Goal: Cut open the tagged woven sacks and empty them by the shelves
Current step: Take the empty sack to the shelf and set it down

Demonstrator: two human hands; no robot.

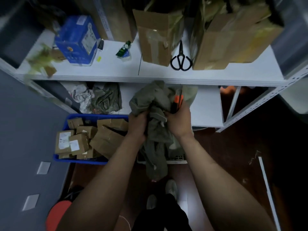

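While both hands bunch a limp grey-green sack (155,100) just in front of the lower board of the white shelf (116,70), the step reads as the tail end of emptying: cloth hangs slack, nothing bulging in it

- Left hand (137,124): fingers curled tight round a fistful of the weave
- Right hand (179,120): clenched on the sack's other side, and gripping an orange-and-black cutter (177,101) with its tip pointing up toward the shelf. Blade out or in: cannot tell, too dim and blurred there
- Blue crate (80,161) on the floor, left of the sack and below the shelf, heaped with brown parcels (71,144)
- Another crumpled sack (105,97) lies on the lower board, left of the one in hand
- Black scissors (181,60) lie on the upper board, between two cartons

Next move, as I judge it: keep the cutter tip clear of the left fingers, give the sack a last shake, then put it with the crumpled one on the lower board

Writing:
- White labels on the parcels, print too small to read
- Blue box (76,39) at the upper board's left end carries pale panels, no word legible
- No tag visible on the sack in hand
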